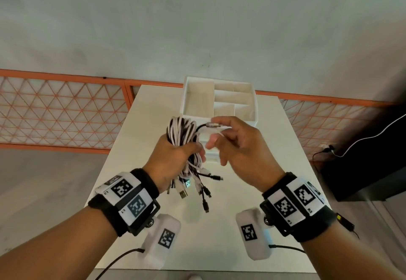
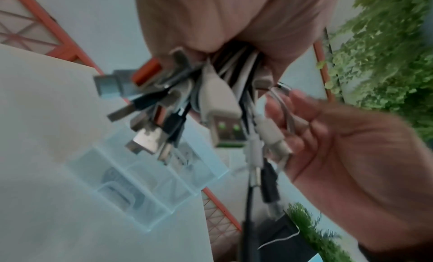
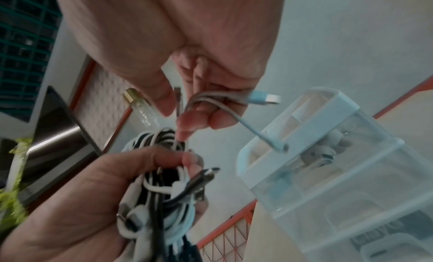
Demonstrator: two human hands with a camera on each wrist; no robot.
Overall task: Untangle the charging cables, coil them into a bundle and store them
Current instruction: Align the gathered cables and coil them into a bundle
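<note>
Left hand clenched round the waist of the cable bundle, held above the surface just in front of the white organizer box. Loops rise above the fist; plug ends hang loose below it. Right hand pinches a metal-tipped cable end and a short doubled white lead beside the loops. The bundle looks light, limp and springy, so it would probably loosen if released. The best grip is likely at the waist, never by a single plug, with stray ends tucked in first.
</note>
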